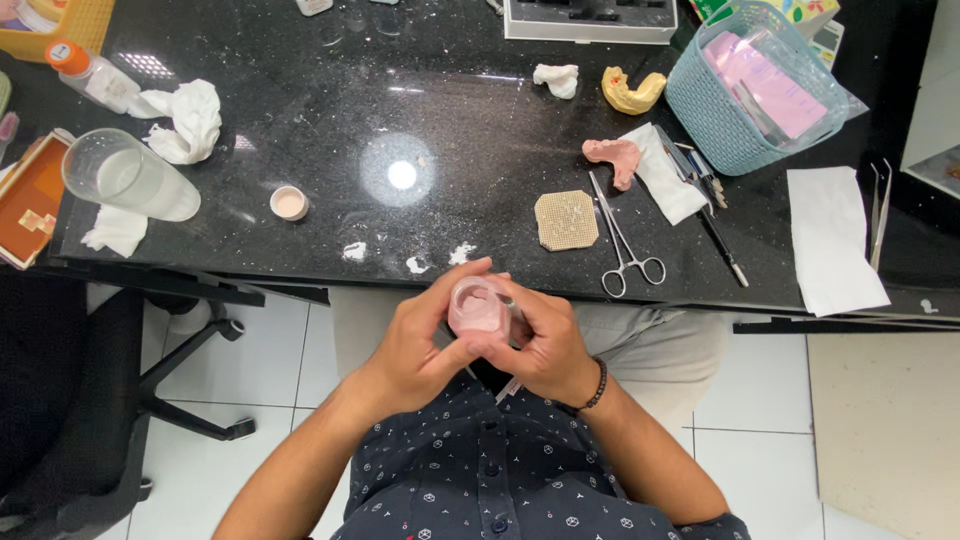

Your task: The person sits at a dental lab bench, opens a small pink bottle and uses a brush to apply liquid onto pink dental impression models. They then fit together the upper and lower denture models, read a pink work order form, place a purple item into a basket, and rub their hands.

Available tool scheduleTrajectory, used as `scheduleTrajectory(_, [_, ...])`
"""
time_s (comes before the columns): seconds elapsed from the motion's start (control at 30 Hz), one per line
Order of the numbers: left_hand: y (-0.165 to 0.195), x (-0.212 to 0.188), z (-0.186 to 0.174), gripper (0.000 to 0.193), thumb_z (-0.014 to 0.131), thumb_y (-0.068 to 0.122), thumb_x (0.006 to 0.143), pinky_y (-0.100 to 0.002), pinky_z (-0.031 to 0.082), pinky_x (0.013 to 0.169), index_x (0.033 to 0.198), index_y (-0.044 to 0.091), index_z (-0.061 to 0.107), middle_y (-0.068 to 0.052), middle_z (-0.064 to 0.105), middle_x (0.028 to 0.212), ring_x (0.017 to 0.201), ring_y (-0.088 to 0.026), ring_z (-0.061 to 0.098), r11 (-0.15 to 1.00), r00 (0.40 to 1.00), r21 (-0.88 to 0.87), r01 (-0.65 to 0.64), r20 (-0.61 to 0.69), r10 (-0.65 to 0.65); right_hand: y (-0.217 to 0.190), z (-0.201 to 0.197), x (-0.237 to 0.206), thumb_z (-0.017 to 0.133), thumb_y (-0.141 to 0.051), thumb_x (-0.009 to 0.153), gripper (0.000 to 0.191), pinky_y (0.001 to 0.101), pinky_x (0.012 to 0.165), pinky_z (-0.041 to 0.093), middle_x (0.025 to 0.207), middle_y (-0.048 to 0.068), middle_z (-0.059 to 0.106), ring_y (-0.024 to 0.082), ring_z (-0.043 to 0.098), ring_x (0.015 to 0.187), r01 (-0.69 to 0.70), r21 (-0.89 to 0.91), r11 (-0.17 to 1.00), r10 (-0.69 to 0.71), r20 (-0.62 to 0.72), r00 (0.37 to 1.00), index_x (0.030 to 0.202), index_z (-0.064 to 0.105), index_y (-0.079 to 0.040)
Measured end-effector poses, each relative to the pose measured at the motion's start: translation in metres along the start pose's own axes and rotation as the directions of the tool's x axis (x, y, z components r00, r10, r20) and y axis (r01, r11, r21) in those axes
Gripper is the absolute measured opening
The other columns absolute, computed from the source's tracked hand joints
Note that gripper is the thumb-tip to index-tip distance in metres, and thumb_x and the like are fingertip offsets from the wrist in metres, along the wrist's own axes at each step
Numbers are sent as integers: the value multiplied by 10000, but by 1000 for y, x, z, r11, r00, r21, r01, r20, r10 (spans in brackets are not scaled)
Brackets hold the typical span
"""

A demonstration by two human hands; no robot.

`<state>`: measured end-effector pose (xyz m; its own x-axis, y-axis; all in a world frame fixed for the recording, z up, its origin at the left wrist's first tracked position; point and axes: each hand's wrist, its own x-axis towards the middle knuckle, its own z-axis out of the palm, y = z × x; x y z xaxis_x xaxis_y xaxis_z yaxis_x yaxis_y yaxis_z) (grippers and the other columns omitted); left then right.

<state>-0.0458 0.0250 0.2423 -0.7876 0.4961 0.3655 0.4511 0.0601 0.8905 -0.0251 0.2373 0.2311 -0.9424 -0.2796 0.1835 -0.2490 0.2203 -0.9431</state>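
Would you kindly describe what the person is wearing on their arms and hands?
Both forearms are bare, with no gloves on the left hand or the right hand. A dark beaded bracelet circles the right wrist. The short-sleeved shirt is dark navy with a small pale geometric print and buttons down the front.

A small clear bottle [92,76] with an orange cap and a white label lay near the far left of the black counter, beside crumpled white tissue. At the left edge sat a flat orange and white box [30,200]. A teal plastic basket [735,120] at the far right held pink flat packets [765,85] in clear wrap. Behind it, green and yellow printed cartons [805,12] showed partly. A white-rimmed flat case [590,20] stood at the far edge
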Motion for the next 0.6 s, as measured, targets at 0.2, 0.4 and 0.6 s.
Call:
scheduleTrajectory(0.2, [-9,3,-25,542,679,320,1026,-325,558,1038,1402,-12,473,-183,686,1321,1197,-193,692,972,956,-170,162,-216,-197,-37,-20,48,653,-291,996,611,337,756,522,1018,170,621,285,631,853,307,-308,900,-274,145,951,1488,506,41])
scheduleTrajectory(0.4, [-22,-5,-54,478,635,334,1060,-326,551,1047,1366,3,475,-155,676,1334,1233,-190,672,982,888,-129,137,-424,-180,-7,-50,138,639,-157,1024,250,439,666,502,873,142,626,331,645,782,256,-595,762,-202,158,967,1251,703,-72])
scheduleTrajectory(0.6, [-24,2,-69,450,786,276,951,-330,534,941,1277,12,623,-137,628,1249,1110,-212,643,951,861,212,224,-501,-91,43,-54,204,686,-95,967,162,425,766,543,988,133,658,342,667,890,347,-553,758,-237,262,936,1122,711,-54])
